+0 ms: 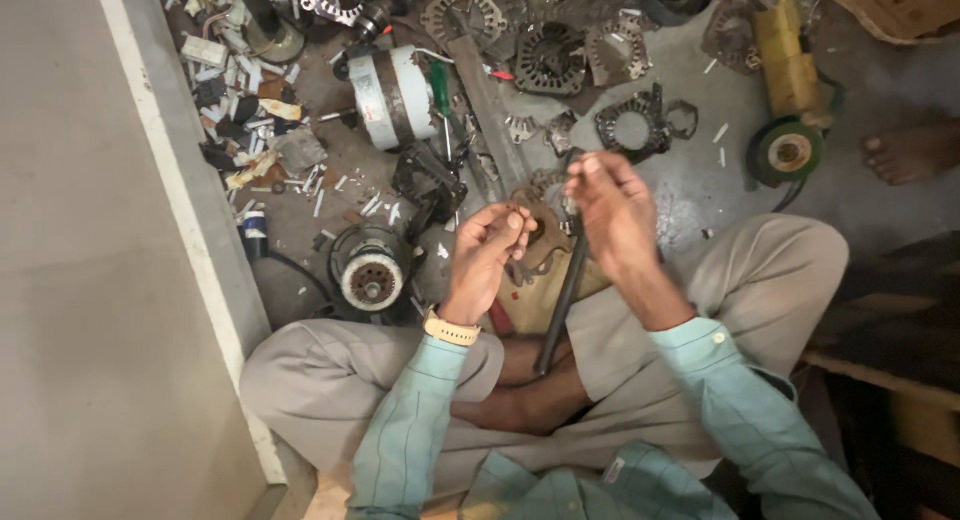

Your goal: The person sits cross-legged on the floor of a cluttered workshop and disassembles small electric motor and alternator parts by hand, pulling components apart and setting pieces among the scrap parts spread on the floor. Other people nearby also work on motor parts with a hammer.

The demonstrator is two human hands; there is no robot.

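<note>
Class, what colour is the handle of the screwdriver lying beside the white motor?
Green; the screwdriver handle shows in the head view.

I'm seeing a long dark matt metal bar [562, 298] lying against my legs, a dull grey rough concrete floor [690, 180], a glossy white-banded metal motor housing [393, 96], and smooth khaki cloth trousers [770, 270].

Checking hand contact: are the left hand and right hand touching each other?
Apart. The head view shows floor and metal parts in a plain gap between the left hand and the right hand.
</note>
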